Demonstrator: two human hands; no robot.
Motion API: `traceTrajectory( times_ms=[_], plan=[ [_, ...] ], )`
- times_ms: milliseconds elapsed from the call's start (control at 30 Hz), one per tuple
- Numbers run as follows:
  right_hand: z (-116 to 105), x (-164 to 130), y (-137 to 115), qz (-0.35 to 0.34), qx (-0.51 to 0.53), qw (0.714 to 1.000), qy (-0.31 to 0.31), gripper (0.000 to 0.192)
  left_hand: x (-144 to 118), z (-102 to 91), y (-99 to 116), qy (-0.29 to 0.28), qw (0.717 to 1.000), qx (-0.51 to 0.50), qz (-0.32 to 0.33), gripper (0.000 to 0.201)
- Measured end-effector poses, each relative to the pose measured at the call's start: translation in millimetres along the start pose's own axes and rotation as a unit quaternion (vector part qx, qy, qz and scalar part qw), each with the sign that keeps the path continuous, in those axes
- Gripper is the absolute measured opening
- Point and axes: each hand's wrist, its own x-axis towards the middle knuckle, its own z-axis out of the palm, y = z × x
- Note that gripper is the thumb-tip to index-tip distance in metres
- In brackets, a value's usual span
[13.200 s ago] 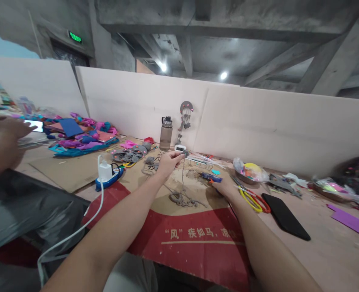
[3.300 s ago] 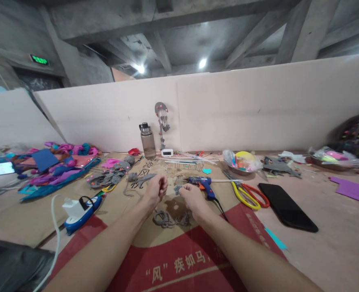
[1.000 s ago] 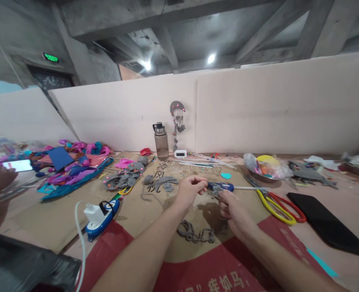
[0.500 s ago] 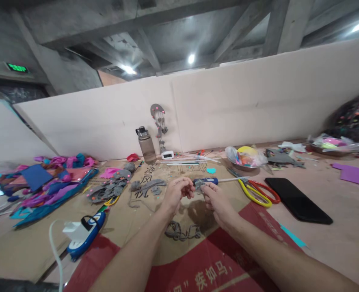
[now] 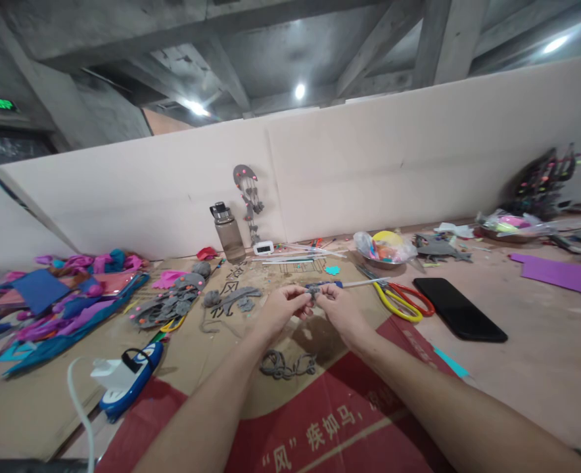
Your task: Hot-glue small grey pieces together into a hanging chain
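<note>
My left hand (image 5: 289, 307) and my right hand (image 5: 338, 310) meet over the cardboard, both closed in a pinch. Between their fingertips is a small grey felt piece (image 5: 313, 290), partly hidden by the fingers. Behind my hands lies a blue-handled tool (image 5: 337, 284) with a long pale shaft. Below them a bundle of grey cord (image 5: 286, 364) rests on the cardboard sheet (image 5: 251, 394). To the left are a strip of grey felt with a ball of grey yarn (image 5: 212, 299) and a small grey felt flower (image 5: 246, 303).
Yellow-and-red-handled scissors (image 5: 399, 303) and a black phone (image 5: 461, 309) lie on the right. A bowl of bagged bits (image 5: 385, 251) stands behind. Left are a grey felt pile (image 5: 167, 305), a blue-and-white power strip (image 5: 131, 381) and coloured felt (image 5: 73, 295). A bottle (image 5: 229, 236) stands at the back.
My left fingers have come over to the grey felt piece, which was in my right hand alone; both hands now pinch it. The whole view has shifted slightly.
</note>
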Motion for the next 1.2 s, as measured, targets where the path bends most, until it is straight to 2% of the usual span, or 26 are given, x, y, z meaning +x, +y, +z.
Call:
traceTrajectory(
  times_ms=[100, 233, 333, 467, 567, 733, 900, 1067, 1200],
  plan=[
    [-1, 2, 4, -0.013, -0.046, 0.999, -0.007, 0.015, -1, -0.7, 2, 0.005, 0.999, 0.053, 0.003, 0.024],
    [-1, 1, 4, -0.039, -0.105, 0.993, -0.036, 0.018, -1, -3.0, 7, 0.049, 0.988, 0.145, 0.029, 0.019],
    [-2, -1, 1, -0.046, -0.098, 0.993, -0.048, 0.022, 2, -7.7, 6, 0.071, 0.986, 0.148, 0.023, 0.018],
    [-2, -1, 0, -0.042, -0.085, 0.995, -0.038, 0.030, 5, -14.3, 2, 0.122, 0.986, 0.110, 0.016, 0.020],
    [-4, 1, 3, -0.040, -0.090, 0.995, -0.031, 0.027, 5, -15.7, 2, 0.140, 0.989, 0.035, 0.010, 0.020],
    [-8, 5, 6, -0.043, -0.135, 0.989, -0.041, 0.028, 4, -14.8, 7, 0.138, 0.985, -0.101, -0.011, 0.017],
    [-9, 5, 5, -0.070, -0.151, 0.985, -0.037, 0.029, 3, -15.8, 9, 0.130, 0.982, -0.136, -0.020, 0.013],
    [-12, 7, 0, -0.081, -0.169, 0.982, -0.036, 0.028, 6, -18.1, 6, 0.146, 0.985, -0.085, -0.019, 0.014],
    [-15, 10, -2, -0.078, -0.200, 0.972, -0.095, 0.026, 11, -24.7, 0, 0.190, 0.981, 0.024, 0.021, 0.015]
  ],
)
